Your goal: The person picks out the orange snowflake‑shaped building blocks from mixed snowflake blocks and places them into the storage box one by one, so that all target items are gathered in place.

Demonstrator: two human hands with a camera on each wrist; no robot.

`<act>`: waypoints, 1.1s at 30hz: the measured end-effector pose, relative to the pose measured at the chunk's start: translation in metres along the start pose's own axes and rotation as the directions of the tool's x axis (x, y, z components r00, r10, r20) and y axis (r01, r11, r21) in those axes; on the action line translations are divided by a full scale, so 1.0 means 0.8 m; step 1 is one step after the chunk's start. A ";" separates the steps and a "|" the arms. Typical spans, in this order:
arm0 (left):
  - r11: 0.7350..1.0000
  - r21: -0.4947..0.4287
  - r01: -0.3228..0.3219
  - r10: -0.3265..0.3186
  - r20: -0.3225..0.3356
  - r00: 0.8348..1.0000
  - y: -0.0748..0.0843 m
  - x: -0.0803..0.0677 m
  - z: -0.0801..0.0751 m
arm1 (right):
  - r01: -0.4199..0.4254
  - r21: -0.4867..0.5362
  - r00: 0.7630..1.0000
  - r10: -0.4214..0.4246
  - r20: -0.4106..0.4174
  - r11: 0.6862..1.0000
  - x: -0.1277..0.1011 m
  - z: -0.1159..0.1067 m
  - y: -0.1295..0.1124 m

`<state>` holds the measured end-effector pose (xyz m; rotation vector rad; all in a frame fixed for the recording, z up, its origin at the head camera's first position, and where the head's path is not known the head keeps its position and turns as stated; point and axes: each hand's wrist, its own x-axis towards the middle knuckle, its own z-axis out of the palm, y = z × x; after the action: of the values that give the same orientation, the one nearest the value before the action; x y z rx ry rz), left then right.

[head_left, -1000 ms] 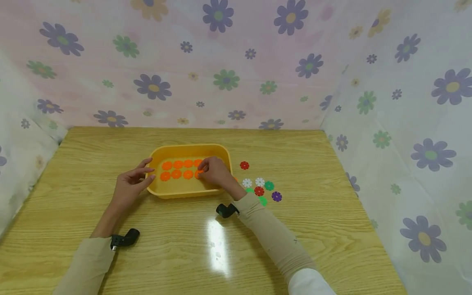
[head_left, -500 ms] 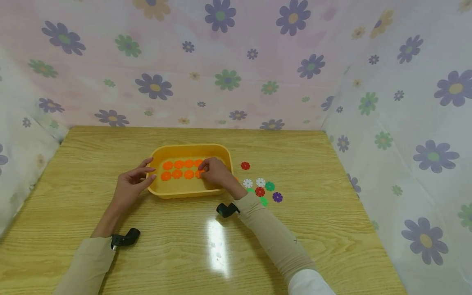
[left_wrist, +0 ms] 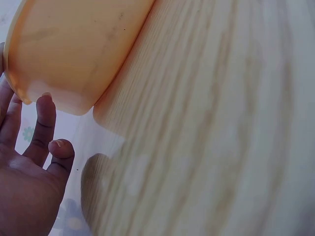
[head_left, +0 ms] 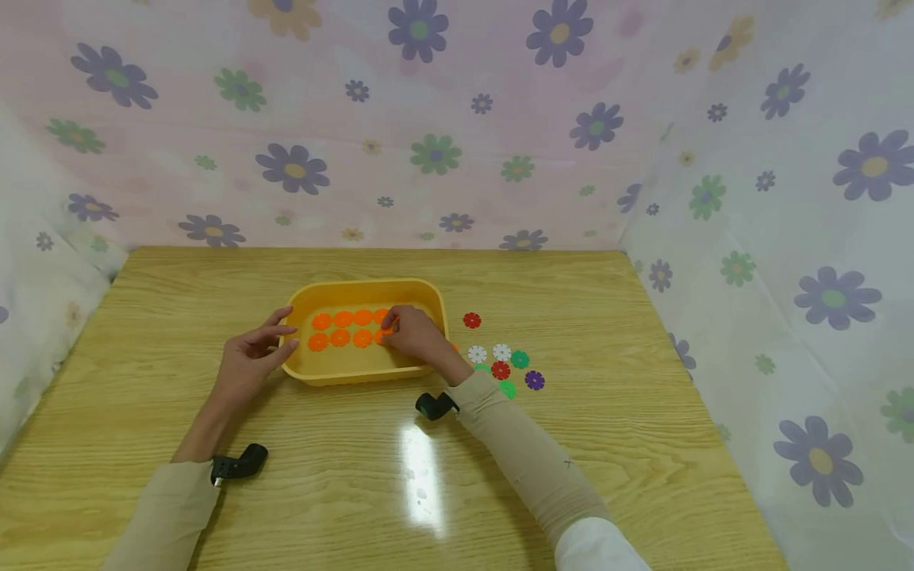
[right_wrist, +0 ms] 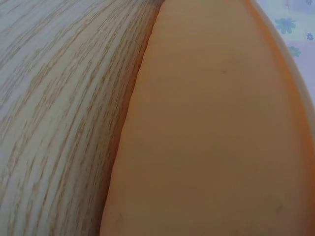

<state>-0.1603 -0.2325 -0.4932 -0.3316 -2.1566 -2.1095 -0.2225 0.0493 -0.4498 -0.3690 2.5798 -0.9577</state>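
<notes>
A yellow plastic tray (head_left: pixel 343 370) sits on the wood-grain table. Inside it, orange notched discs (head_left: pixel 362 339) lie flat in two rows. My left hand (head_left: pixel 246 361) holds the tray's left rim. In the left wrist view, some fingers (left_wrist: pixel 45 120) of that hand are spread beside the tray's outer wall (left_wrist: pixel 74 54). My right hand (head_left: pixel 420 333) reaches over the front right part of the tray, its curled fingers pinching an orange disc at the right end of the front row. That disc is partly hidden. Only the outer wall (right_wrist: pixel 211 118) and the table show in the right wrist view.
Right of the tray lie loose notched discs: a red disc (head_left: pixel 472 320), white discs (head_left: pixel 477 354), a darker green disc (head_left: pixel 520 360), a purple disc (head_left: pixel 535 381) and light green ones (head_left: pixel 508 389). An orange one is partly hidden by the right wrist. Flower-patterned cloth (head_left: pixel 435 155) surrounds the table.
The whole head view shifts slightly. Both hands, the tray and the discs keep practically the same places relative to each other.
</notes>
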 end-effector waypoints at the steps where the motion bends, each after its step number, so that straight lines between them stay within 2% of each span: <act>1: 1.000 0.000 0.001 -0.001 0.000 1.000 0.000 0.000 0.000 | -0.002 -0.003 1.000 0.002 0.000 1.000 0.000 0.000 -0.001; 11: 1.000 -0.031 0.002 -0.002 -0.002 1.000 -0.001 -0.001 0.001 | -0.001 -0.052 1.000 0.001 -0.007 0.999 0.001 0.002 -0.002; 24: 1.000 -0.023 0.005 -0.005 -0.007 1.000 -0.001 0.000 0.001 | 0.000 -0.110 1.000 0.000 0.004 0.994 0.003 0.002 -0.002; 29: 1.000 -0.022 0.005 -0.005 -0.006 1.000 -0.001 0.000 0.000 | 0.002 -0.068 1.000 -0.001 0.011 0.998 0.003 0.002 0.001; 33: 1.000 -0.027 0.006 -0.007 -0.009 1.000 -0.001 0.000 0.000 | -0.010 0.045 1.000 0.009 0.018 0.999 0.002 0.001 0.003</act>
<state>-0.1606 -0.2322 -0.4940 -0.3179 -2.1287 -2.1416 -0.2236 0.0500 -0.4525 -0.3509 2.5377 -1.0026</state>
